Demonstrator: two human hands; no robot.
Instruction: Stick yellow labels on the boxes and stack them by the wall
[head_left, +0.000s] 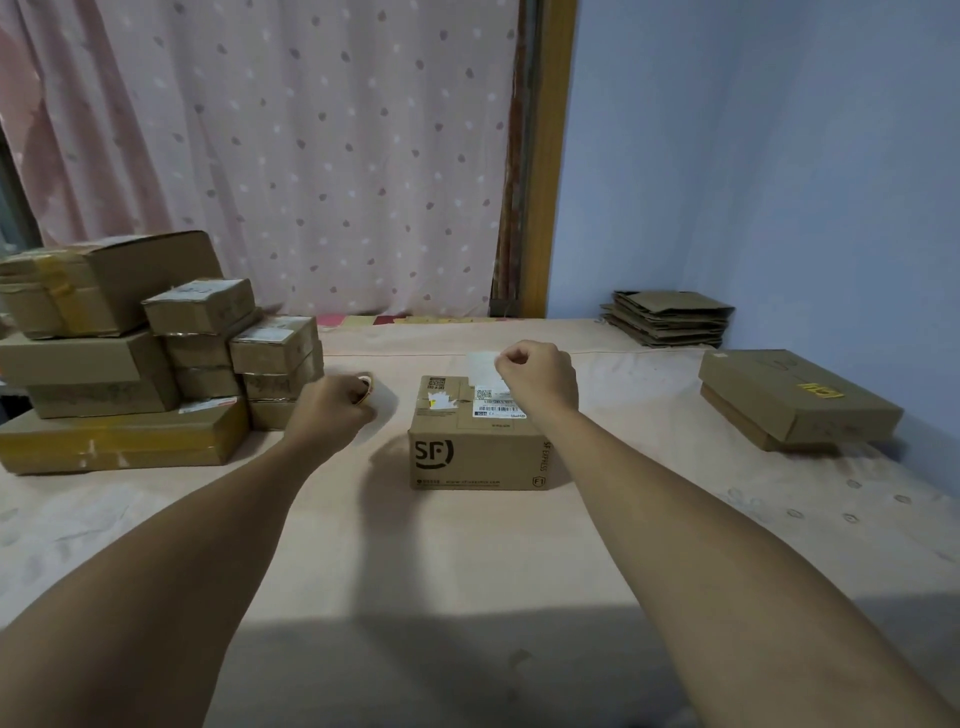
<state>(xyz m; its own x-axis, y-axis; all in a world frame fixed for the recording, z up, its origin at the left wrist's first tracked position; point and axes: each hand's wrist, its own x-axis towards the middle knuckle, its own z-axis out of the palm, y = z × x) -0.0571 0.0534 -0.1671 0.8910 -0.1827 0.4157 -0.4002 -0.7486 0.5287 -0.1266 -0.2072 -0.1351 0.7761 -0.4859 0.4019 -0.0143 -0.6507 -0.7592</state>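
Head view puts the SF box (478, 441) at the middle of the bed cover (467, 571), printed face toward me, its top carrying white shipping stickers. Everything turns on how that top lies against my two hands. My right hand (540, 379) hangs just over the far right edge of the top, while my left hand (337, 408) sits well off to the box's left, down on the cover. So the right is the nearer hand by a clear margin. The right forearm reaches straight out from the lower right, wrist level, knuckles up. Its fingers are curled in a tight pinch on a white sheet (483, 369), which stands up behind the box's far edge. I cannot tell whether that sheet is free or stuck to the top. The left arm runs in from the lower left, and its fingers are closed around a small roll (366, 385). I judge it to be the label roll, though only its rim shows. I see no clear yellow label on this box, so I judge the sticking step is not yet done. The unlabelled pile (130, 358) stands just beyond the left hand. The finished stack (800, 410), with a yellow label (822, 390) on top, lies to the right against the blue wall (779, 156), on the right hand's side.
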